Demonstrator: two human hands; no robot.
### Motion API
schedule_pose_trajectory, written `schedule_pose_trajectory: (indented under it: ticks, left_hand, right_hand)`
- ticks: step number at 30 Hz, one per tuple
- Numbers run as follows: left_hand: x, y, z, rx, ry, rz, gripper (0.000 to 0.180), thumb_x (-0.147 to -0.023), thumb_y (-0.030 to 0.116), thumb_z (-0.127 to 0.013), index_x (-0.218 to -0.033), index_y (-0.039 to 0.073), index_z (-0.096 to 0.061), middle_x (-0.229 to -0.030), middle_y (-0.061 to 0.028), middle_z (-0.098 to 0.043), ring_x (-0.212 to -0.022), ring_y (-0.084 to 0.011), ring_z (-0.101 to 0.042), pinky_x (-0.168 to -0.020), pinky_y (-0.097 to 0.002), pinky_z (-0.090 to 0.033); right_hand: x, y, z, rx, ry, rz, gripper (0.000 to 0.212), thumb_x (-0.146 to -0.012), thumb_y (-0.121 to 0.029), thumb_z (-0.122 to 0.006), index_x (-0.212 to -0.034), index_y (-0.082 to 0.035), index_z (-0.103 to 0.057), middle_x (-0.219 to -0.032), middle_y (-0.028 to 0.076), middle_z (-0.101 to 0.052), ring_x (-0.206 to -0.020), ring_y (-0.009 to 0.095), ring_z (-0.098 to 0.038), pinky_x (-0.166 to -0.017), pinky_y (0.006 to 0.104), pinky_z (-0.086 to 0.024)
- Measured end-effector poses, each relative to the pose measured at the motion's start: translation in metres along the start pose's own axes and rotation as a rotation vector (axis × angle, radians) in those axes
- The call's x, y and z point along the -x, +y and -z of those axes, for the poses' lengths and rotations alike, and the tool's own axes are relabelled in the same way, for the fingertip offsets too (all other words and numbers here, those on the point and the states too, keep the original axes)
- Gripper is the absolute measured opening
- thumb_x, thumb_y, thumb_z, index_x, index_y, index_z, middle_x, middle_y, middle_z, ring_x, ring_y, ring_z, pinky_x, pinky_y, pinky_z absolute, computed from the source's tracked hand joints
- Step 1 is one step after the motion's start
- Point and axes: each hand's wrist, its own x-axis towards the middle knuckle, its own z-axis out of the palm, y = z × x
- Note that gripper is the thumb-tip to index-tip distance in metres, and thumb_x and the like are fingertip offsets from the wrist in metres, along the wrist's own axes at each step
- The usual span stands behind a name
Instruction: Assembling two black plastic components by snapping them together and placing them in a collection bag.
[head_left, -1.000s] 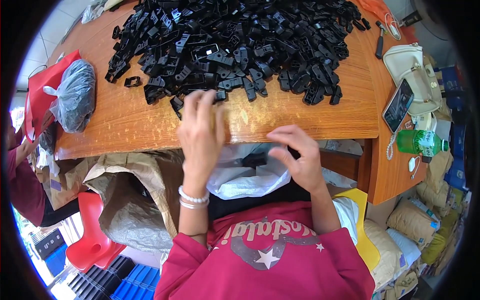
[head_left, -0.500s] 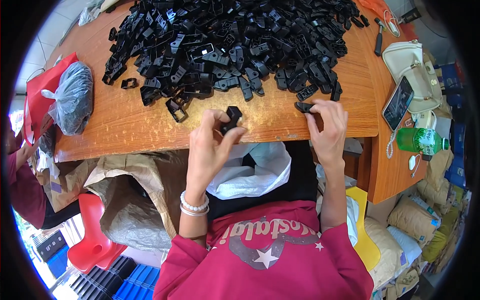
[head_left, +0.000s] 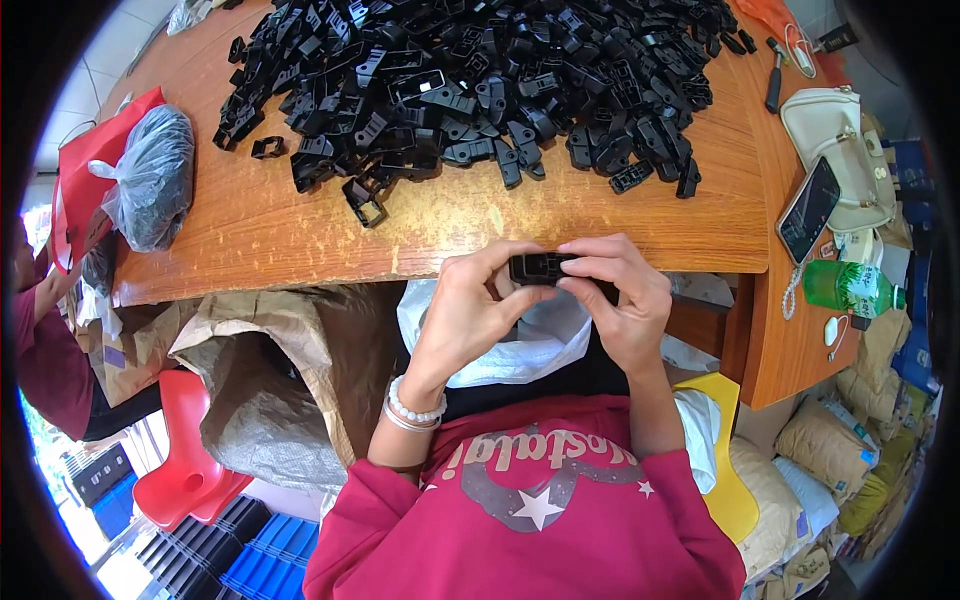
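My left hand (head_left: 487, 300) and my right hand (head_left: 622, 295) are together just in front of the table's near edge, above an open white sack (head_left: 480, 372) at my lap. Between them is a black plastic housing (head_left: 537, 268), pinched by the fingers of my left hand at its left side. The fingertips of my right hand press on its right end; a dark part shows under them, but its outline is mostly hidden. Beyond the hands, a large heap of black plastic parts (head_left: 470, 110) covers the far middle of the wooden table (head_left: 560, 215).
A tied plastic bag of dark pieces (head_left: 155, 180) lies at the table's left. To the right are a phone (head_left: 808, 210), a cream handbag (head_left: 838, 150), a green bottle (head_left: 845, 287) and a hammer (head_left: 774, 78). An open brown sack (head_left: 270, 400) stands beside me; another person (head_left: 50, 350) sits far left.
My two hands have come together, the left moving right and the right moving left and down toward me. The small part in my right hand now meets the housing in my left.
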Motion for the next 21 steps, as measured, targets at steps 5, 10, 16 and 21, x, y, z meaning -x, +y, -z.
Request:
schedule_pose_trajectory:
  ticks: [5, 10, 16, 21]
  left_hand:
    - [0.001, 0.001, 0.005, 0.472, -0.098, 0.195, 0.035, -0.081, 0.003, -0.071, -0.114, -0.004, -0.061, -0.074, -0.0073, -0.069, -0.070, -0.0084, -0.066, -0.059, -0.0211, -0.050]
    - [0.004, 0.006, 0.002, 0.167, -0.019, -0.211, 0.037, -0.083, -0.005, -0.063, -0.119, 0.000, -0.058, -0.096, -0.0149, -0.067, -0.076, -0.0189, -0.070, -0.066, -0.0273, -0.055]
    - [0.006, -0.001, -0.003, 0.060, 0.068, -0.316, 0.039, -0.082, -0.004, -0.064, -0.120, 0.001, -0.055, -0.097, -0.0152, -0.067, -0.076, -0.0219, -0.070, -0.066, -0.0287, -0.054]
    - [-0.031, -0.005, 0.040, -0.227, 0.256, -0.012, 0.036, -0.094, 0.020, -0.058, -0.121, -0.002, -0.052, -0.070, -0.0155, -0.064, -0.057, -0.0268, -0.063, -0.054, -0.0354, -0.048]
  right_hand:
    - [-0.003, 0.004, 0.002, 0.028, -0.099, 0.101, 0.023, -0.073, 0.001, -0.072, -0.096, -0.003, -0.069, -0.100, 0.012, -0.067, -0.093, 0.023, -0.062, -0.079, 0.0316, -0.049]
    - [0.005, -0.006, -0.012, -0.243, 0.008, -0.323, 0.029, -0.079, -0.001, -0.071, -0.107, 0.002, -0.065, -0.111, 0.013, -0.063, -0.100, 0.021, -0.060, -0.086, 0.0293, -0.047]
    - [0.006, -0.006, -0.016, -0.070, 0.060, -0.186, 0.027, -0.077, 0.000, -0.072, -0.103, 0.001, -0.067, -0.101, 0.012, -0.064, -0.091, 0.022, -0.062, -0.080, 0.0307, -0.049]
    - [-0.008, 0.003, 0.004, 0.059, -0.200, -0.099, 0.019, -0.078, -0.003, -0.071, -0.097, -0.002, -0.070, -0.093, 0.013, -0.064, -0.084, 0.025, -0.063, -0.073, 0.0316, -0.050]
